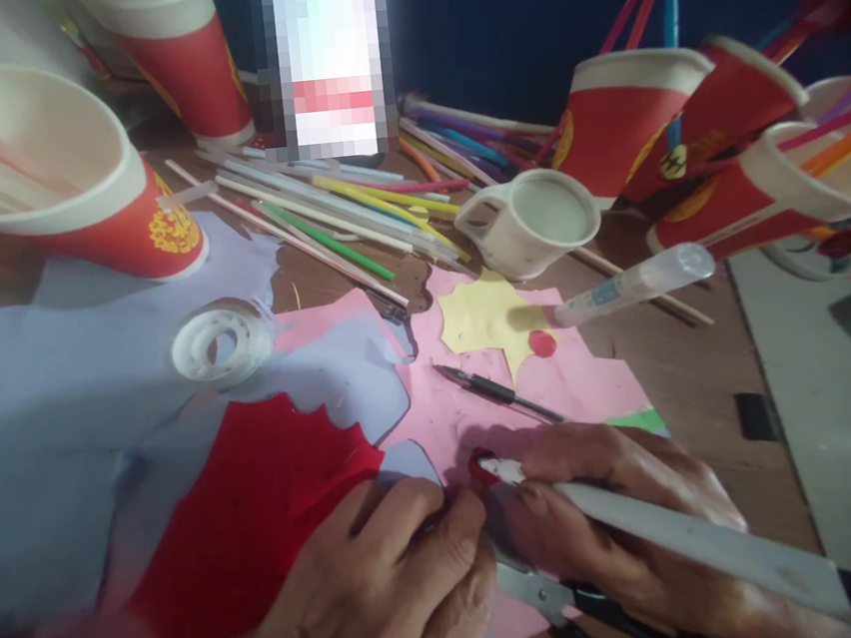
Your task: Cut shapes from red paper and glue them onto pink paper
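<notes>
My right hand grips a thick white pen with a dark rear end. Its whitish tip meets a small red paper piece over pink paper. My left hand is closed, its fingertips pinched at the near edge of that piece; its thumb is mostly hidden. Scissors lie under and between my hands, partly covered. Beyond them rest a black pen and a yellow paper cutout with a red dot. Red jagged-edged paper lies beneath my left forearm.
A tape roll sits on blue paper. Colored sticks spread behind, beside a white cup. A clear tube stands tilted at right. Red-and-white paper cups stand around the back; the left one is near.
</notes>
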A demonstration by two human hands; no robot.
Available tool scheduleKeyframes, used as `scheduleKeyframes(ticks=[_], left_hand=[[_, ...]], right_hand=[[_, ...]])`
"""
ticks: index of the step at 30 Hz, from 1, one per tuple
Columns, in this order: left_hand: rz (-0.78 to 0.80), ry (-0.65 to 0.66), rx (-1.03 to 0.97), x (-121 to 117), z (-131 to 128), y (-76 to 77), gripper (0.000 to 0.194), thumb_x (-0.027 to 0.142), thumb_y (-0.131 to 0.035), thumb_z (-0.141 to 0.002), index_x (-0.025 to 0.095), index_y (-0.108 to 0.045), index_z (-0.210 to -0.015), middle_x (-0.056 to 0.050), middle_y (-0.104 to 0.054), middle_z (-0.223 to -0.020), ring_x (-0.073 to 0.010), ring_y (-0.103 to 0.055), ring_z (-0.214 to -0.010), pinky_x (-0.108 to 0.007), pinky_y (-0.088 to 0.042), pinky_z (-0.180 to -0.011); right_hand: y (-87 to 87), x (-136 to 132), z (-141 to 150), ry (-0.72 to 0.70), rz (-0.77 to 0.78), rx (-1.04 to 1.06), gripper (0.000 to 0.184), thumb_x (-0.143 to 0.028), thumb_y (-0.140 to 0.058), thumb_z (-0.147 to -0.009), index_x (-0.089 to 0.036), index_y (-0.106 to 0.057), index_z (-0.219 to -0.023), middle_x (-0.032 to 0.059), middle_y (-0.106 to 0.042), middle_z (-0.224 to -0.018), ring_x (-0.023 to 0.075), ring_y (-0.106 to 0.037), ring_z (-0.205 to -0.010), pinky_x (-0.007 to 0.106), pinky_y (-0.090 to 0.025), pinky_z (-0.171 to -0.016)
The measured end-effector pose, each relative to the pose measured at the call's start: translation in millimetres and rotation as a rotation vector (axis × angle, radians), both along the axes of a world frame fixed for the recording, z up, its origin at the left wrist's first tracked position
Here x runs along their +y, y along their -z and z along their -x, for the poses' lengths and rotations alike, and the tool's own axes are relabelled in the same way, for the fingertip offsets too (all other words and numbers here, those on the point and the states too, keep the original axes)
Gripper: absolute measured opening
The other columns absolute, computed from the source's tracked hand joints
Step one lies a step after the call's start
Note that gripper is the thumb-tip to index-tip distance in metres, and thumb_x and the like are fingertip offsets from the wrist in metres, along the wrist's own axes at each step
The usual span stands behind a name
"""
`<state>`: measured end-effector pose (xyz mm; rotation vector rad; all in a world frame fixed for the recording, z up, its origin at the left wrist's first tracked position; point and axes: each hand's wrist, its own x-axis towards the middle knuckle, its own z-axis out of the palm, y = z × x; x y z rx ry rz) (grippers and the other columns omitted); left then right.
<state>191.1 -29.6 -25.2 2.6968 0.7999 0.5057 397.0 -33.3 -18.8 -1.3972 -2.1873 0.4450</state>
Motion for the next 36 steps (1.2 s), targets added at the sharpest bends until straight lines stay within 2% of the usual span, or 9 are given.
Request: scheduleKeyframes(ticks=[3, 7, 11, 15, 20, 23, 26, 30, 36], left_hand=[[-0.006, 0.004, 0.004, 2, -1, -0.5, 0.033, 0.032, -0.038, -0.094, 0.018, -0.067, -0.096, -0.003, -0.068, -0.106, -0.0199, -0.055, -0.082, -0.033, -0.046, -0.065], [-0.005, 0.001, 0.007, 1, -2, -3.1, 0.041, 0.039, -0.032, -0.096, 0.017, -0.067, -0.093, -0.003, -0.069, -0.102, -0.0201, -0.055, -0.082, -0.034, -0.045, -0.066], [0.005, 0.007, 0.035, 0, -1, -6.0, 0.041, 0.038, -0.032, -0.096, 0.017, -0.067, -0.097, -0.003, -0.068, -0.106, -0.0207, -0.055, -0.084, -0.035, -0.046, -0.068], [0.015, -0.008, 0.037, -1, 0, -7.1, 0.041, 0.037, -0.031, -0.096, 0.017, -0.067, -0.098, -0.003, -0.067, -0.111, -0.0215, -0.055, -0.086, -0.036, -0.046, -0.069], [0.000, 0.006, 0.023, 1, 0, -5.6, 0.040, 0.037, -0.032, -0.096, 0.017, -0.066, -0.100, -0.003, -0.067, -0.110, -0.0212, -0.056, -0.086, -0.035, -0.046, -0.068], [-0.021, 0.022, 0.013, 1, 2, -1.7, 0.037, 0.037, -0.035, -0.095, 0.017, -0.066, -0.099, -0.002, -0.068, -0.109, -0.0206, -0.056, -0.085, -0.034, -0.045, -0.068], [-0.035, 0.035, 0.011, -1, 4, 5.3, 0.037, 0.038, -0.035, -0.095, 0.017, -0.065, -0.100, -0.002, -0.067, -0.108, -0.0205, -0.055, -0.085, -0.034, -0.044, -0.069], [-0.123, 0.011, -0.111, 0, 1, 13.2, 0.040, 0.037, -0.032, -0.096, 0.017, -0.066, -0.095, -0.003, -0.068, -0.102, -0.0199, -0.053, -0.081, -0.034, -0.042, -0.067], [-0.091, 0.037, -0.062, 5, -1, 9.9, 0.038, 0.036, -0.033, -0.096, 0.017, -0.065, -0.096, -0.003, -0.067, -0.103, -0.0191, -0.053, -0.082, -0.032, -0.041, -0.069]], right_hand=[[1.7, 0, 0, 0.063, 0.051, 0.054, 0.007, -0.027, -0.051, -0.088, -0.025, -0.057, -0.087, -0.0019, -0.070, -0.067, 0.0150, -0.068, -0.058, 0.023, -0.055, -0.046], [5.5, 1, 0, 0.042, 0.042, 0.166, 0.004, -0.026, -0.052, -0.086, -0.025, -0.055, -0.083, -0.0041, -0.065, -0.057, 0.0139, -0.065, -0.050, 0.022, -0.053, -0.043], [2.6, -1, -3, 0.116, 0.048, 0.214, 0.006, -0.022, -0.053, -0.084, -0.025, -0.055, -0.080, -0.0047, -0.063, -0.053, 0.0139, -0.062, -0.044, 0.023, -0.048, -0.039], [1.1, -4, -5, 0.157, 0.056, 0.296, 0.007, -0.019, -0.057, -0.081, -0.024, -0.055, -0.078, -0.0031, -0.064, -0.057, 0.0148, -0.064, -0.049, 0.023, -0.047, -0.041], [-3.2, -2, -3, 0.161, 0.049, 0.237, 0.011, -0.021, -0.055, -0.081, -0.024, -0.054, -0.071, -0.0047, -0.059, -0.048, 0.0136, -0.058, -0.040, 0.024, -0.047, -0.039], [-5.6, 0, -1, 0.149, 0.022, 0.208, 0.014, -0.022, -0.053, -0.084, -0.025, -0.051, -0.070, -0.0052, -0.057, -0.046, 0.0137, -0.059, -0.041, 0.022, -0.046, -0.036], [-3.4, -1, 0, 0.135, 0.008, 0.196, 0.013, -0.022, -0.054, -0.083, -0.026, -0.050, -0.071, -0.0044, -0.061, -0.052, 0.0142, -0.061, -0.046, 0.022, -0.048, -0.038], [2.2, -2, 0, 0.104, 0.061, 0.184, 0.008, -0.020, -0.055, -0.082, -0.025, -0.054, -0.075, -0.0039, -0.064, -0.058, 0.0146, -0.064, -0.052, 0.023, -0.051, -0.043], [4.5, -3, -1, 0.044, 0.113, 0.181, 0.010, -0.024, -0.055, -0.083, -0.021, -0.057, -0.074, -0.0037, -0.062, -0.057, 0.0124, -0.061, -0.050, 0.023, -0.050, -0.048]])
